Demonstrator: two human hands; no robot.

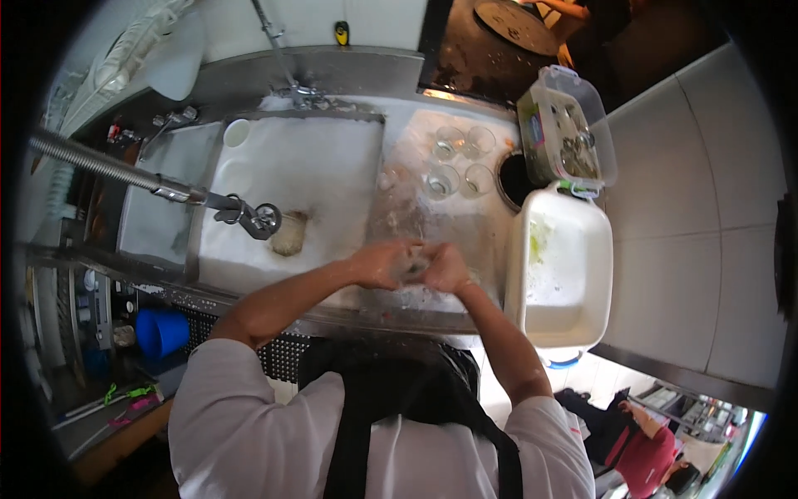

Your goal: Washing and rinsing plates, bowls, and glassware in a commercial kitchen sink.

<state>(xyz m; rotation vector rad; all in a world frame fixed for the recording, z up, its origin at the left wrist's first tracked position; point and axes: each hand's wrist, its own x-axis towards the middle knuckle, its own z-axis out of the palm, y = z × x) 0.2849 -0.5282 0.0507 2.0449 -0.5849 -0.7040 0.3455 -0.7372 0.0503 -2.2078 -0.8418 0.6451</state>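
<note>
Over the metal counter, just right of the foamy sink basin (318,162), my left hand (380,265) and my right hand (447,268) meet around a small blurred, greyish object (413,267). It looks like a clear glass, but blur and fingers hide its shape. Both hands are closed on it. Beyond them on the counter stand several clear drinking glasses (441,181), grouped together. A cylindrical vessel (289,234) sits in the suds under the spray head, and a white round cup or bowl (237,133) is at the basin's back left corner.
The spray faucet (255,219) reaches in from the left over the basin. At right stand a large white tub (598,274) and a clear plastic container (536,134) with metal items, beside a round dark opening (516,181). A co-worker (648,455) is at lower right; another person's arm (564,7) shows top right.
</note>
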